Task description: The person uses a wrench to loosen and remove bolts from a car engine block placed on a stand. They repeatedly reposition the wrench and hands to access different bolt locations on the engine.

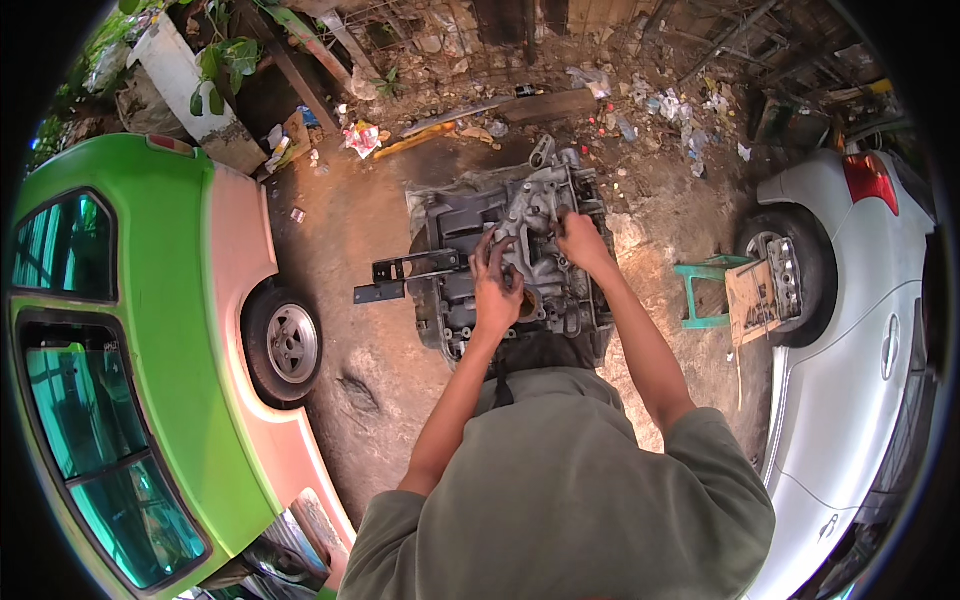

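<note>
An engine block (460, 215) of dull grey metal sits in the middle, with lighter cast fittings (530, 200) on top. My left hand (497, 282) rests on it, blackened fingers bent but apart over the casting. Higher and to the right, my right hand (582, 238) has its fingers closed at the casting; whatever is between them is hidden. Dark metal brackets (390, 293) stick out from the left side of the engine.
A green-and-pink vehicle (170, 360) flanks me on the left, a silver car (840, 420) on the right. Beside its wheel stands a teal stool (688, 300) with cardboard (750, 305) and a metal part (785, 280). Planks (550, 105) and litter (365, 138) lie ahead.
</note>
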Motion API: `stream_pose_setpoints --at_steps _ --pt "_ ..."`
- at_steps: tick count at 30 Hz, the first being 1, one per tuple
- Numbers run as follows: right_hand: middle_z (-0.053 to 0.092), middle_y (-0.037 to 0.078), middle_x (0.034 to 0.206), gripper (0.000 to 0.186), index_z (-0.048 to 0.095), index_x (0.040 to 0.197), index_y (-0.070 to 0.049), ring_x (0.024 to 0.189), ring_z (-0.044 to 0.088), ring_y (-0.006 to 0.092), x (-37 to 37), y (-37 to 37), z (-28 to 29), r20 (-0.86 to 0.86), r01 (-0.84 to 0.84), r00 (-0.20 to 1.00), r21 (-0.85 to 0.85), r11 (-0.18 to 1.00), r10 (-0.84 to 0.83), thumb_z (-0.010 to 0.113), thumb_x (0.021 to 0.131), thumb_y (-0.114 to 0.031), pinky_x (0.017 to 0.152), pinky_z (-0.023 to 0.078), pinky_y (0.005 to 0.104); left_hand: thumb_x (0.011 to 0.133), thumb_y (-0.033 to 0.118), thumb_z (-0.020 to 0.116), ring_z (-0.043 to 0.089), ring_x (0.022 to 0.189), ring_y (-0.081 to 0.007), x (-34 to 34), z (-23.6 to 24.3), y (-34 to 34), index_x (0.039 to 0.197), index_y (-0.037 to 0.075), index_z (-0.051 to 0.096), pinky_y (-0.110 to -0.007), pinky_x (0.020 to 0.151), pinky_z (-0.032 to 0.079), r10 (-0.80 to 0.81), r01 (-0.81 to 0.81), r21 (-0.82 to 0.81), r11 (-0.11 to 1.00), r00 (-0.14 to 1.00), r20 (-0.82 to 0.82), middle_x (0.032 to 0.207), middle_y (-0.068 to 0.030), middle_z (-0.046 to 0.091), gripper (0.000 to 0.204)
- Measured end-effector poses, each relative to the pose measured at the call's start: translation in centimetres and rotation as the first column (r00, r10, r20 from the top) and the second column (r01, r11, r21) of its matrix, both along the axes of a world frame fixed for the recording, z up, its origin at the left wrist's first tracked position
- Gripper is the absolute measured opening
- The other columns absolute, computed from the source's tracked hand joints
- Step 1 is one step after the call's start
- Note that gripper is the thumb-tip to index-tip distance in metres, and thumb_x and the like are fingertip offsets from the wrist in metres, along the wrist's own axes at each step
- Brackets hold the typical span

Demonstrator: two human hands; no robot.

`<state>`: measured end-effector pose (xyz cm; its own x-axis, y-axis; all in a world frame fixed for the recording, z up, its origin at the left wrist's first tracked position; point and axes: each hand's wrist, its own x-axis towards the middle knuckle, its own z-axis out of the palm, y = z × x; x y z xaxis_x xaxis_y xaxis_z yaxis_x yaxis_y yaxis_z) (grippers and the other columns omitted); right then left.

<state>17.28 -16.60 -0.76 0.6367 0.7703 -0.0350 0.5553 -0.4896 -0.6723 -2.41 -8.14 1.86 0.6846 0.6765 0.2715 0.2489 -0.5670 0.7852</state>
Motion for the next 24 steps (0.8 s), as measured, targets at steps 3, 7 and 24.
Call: stream_pose_setpoints --at_steps 3,7,24 --pt "0.065 0.029 0.081 0.019 0.057 0.105 0.005 0.073 0.066 0.0461 0.7 0.7 -0.6 0.000 -0.098 0.995 -0.011 0.995 0.098 0.064 0.094 -0.009 0.064 0.049 0.0496 0.079 -0.010 0.056 0.042 0.135 -0.0417 0.1 0.2 0.1 0.132 0.010 0.060 -0.048 0.107 0.042 0.002 -0.002 -0.012 1.000 1.000 -0.007 0.151 -0.0176 0.041 0.056" --pt "0.065 0.017 0.073 0.017 0.057 0.100 0.002 0.059 0.066 0.0212 0.4 -0.4 0.2 -0.437 0.320 0.884 0.309 0.896 -0.164 0.067 0.098 -0.011 0.053 0.051 0.0396 0.080 -0.010 0.055 0.041 0.136 -0.0415 0.0 0.4 0.0 0.132 0.010 0.060 -0.048 0.103 0.046 -0.005 0.005 -0.021 1.000 1.000 -0.012 0.151 -0.0172 0.040 0.056" --pt "0.065 0.019 0.109 0.028 0.053 0.124 0.005 0.099 0.073 0.0334 -8.6 -8.1 0.2 -0.788 0.722 0.611 0.520 0.456 -0.069 0.057 0.106 -0.016 0.090 0.061 0.0403 0.082 -0.007 0.056 0.044 0.130 -0.0417 -0.1 -0.6 0.2 0.132 0.008 0.061 -0.050 0.103 0.043 -0.024 0.024 0.008 1.000 1.000 0.007 0.152 -0.0179 0.039 0.053"
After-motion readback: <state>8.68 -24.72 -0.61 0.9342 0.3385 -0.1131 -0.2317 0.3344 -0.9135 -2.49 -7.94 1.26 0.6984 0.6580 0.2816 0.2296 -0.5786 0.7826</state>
